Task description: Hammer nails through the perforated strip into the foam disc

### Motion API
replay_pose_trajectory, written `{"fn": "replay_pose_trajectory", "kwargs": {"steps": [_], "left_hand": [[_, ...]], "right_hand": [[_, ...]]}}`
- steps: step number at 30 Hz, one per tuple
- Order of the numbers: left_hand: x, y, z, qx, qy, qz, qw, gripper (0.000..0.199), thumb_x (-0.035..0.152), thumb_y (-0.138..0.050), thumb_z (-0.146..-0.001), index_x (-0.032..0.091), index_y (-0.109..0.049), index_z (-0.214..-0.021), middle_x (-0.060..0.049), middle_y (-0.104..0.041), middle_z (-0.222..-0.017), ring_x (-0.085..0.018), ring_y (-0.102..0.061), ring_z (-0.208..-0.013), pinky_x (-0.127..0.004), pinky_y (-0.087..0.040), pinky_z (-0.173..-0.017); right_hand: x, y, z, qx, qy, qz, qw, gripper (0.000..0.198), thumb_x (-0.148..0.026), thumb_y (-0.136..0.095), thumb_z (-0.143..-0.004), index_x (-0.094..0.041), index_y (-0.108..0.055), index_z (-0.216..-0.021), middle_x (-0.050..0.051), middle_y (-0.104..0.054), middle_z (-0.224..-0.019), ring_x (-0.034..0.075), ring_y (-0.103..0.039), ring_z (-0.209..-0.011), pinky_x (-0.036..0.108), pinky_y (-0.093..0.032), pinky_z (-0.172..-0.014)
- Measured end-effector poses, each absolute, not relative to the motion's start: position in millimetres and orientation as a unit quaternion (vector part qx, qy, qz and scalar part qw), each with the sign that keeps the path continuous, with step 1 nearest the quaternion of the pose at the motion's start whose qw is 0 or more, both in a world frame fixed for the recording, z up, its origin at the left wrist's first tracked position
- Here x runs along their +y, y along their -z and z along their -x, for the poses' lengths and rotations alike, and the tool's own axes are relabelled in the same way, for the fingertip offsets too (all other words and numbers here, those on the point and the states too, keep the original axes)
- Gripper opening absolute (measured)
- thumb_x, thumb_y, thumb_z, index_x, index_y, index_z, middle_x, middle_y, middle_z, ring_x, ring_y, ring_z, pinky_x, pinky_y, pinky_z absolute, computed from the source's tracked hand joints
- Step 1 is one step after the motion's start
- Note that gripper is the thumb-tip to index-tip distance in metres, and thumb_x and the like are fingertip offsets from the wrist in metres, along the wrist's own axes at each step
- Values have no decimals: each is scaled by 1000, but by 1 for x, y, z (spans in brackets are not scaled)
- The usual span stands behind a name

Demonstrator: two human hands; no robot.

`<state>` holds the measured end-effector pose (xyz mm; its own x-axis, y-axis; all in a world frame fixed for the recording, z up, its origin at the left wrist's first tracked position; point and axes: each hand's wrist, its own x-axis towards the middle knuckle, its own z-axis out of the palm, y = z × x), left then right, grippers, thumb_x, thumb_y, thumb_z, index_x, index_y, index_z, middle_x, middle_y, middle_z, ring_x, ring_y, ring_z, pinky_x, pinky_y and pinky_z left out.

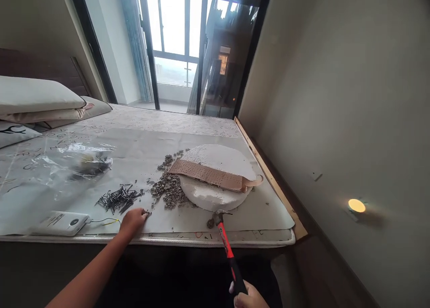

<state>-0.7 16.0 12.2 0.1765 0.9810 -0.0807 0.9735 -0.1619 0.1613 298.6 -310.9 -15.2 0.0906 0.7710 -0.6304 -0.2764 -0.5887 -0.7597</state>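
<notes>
My right hand [248, 295] grips the black lower handle of a red-and-black claw hammer [225, 240]. The hammer's head lies at the near edge of a round white slab [215, 198], beside a small dark lump [210, 223]. A brown strip dotted with small holes [208, 173] lies across the slab, its right end curling up. My left hand [133, 221] rests on the grey sheet with its fingers pinched together; a small dark bit shows at the fingertips, too small to name. Just beyond it is a pile of dark nails [119, 198].
Broken grey gravel [169, 189] is heaped left of the slab. A white power bank [63, 223] with a cable sits at the near left. Behind it lies a clear plastic bag [80, 162] with dark contents. A wooden bed rail [268, 169] runs along the right, beside the wall.
</notes>
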Motion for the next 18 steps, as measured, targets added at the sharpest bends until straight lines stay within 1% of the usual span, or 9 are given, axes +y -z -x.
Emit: {"fn": "replay_pose_trajectory", "kwargs": {"steps": [4,8,11,13,16,18], "left_hand": [[21,-20,3,634,-19,-766,102,28,34,-43,-73,20,-67,-75,-8,-71,-83,-24,-63,-82,-26,-40,-65],[26,-32,-2,637,-85,-759,102,25,35,-41,-71,20,-62,-72,-6,-71,-79,-24,-65,-81,-27,-43,-68],[29,-44,-9,644,-158,-732,159,23,37,-41,-70,21,-57,-74,-3,-69,-69,-22,-65,-68,-26,-45,-63],[32,-54,-16,638,-207,-713,206,24,39,-42,-69,21,-56,-77,-2,-68,-66,-20,-64,-62,-27,-46,-59],[37,-68,-34,615,-252,-701,260,30,42,-49,-65,20,-59,-83,-2,-69,-68,-21,-65,-63,-28,-48,-57],[39,-78,-51,598,-262,-700,289,36,46,-55,-62,19,-63,-85,-2,-69,-66,-22,-65,-64,-28,-48,-56]], "right_hand": [[-310,-3,-302,-185,-671,590,410,29,-19,-39,-45,-19,-47,-73,-9,-33,-38,6,-24,-38,21,-15,-43],[-310,-18,-306,-193,-667,579,428,28,-17,-40,-46,-18,-49,-73,-7,-38,-42,6,-28,-41,20,-15,-44],[-308,-23,-307,-194,-662,581,431,29,-15,-38,-45,-18,-49,-72,-6,-38,-42,7,-31,-41,20,-17,-43],[-307,-23,-308,-182,-665,574,441,31,-15,-37,-45,-18,-49,-73,-7,-37,-42,6,-31,-40,19,-18,-43],[-306,-23,-310,-145,-681,558,452,34,-15,-36,-45,-17,-48,-77,-9,-36,-42,4,-28,-38,18,-16,-39],[-306,-23,-311,-132,-693,547,450,34,-14,-36,-46,-17,-47,-78,-9,-36,-43,3,-26,-35,17,-16,-37]]}}
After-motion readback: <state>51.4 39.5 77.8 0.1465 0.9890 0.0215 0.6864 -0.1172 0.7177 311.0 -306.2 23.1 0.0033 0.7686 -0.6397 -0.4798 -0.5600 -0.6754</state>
